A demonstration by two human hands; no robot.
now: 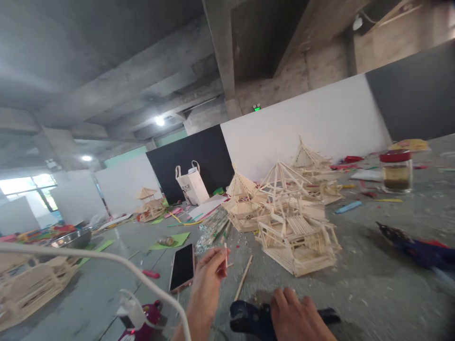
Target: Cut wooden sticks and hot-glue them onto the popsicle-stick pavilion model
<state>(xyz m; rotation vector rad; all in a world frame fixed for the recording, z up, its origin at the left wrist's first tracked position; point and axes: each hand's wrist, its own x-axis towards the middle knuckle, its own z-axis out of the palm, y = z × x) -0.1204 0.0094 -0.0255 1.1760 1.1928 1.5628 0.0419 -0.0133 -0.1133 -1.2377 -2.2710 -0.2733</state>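
Over on the floor, a red-lidded jar (395, 171) holds brownish stuff; the left hand (209, 274) pinches a short stick (225, 262) upright, the right hand (296, 317) grips a dark cutter (249, 318).

Left hand (209, 277) raised on a bent wrist, palm turned inward, fingertips (223, 259) pinched together at the top; right hand (296, 317) lower and nearer, palm down, knuckles up, fingers curled forward, forearm cut by lower frame edge.
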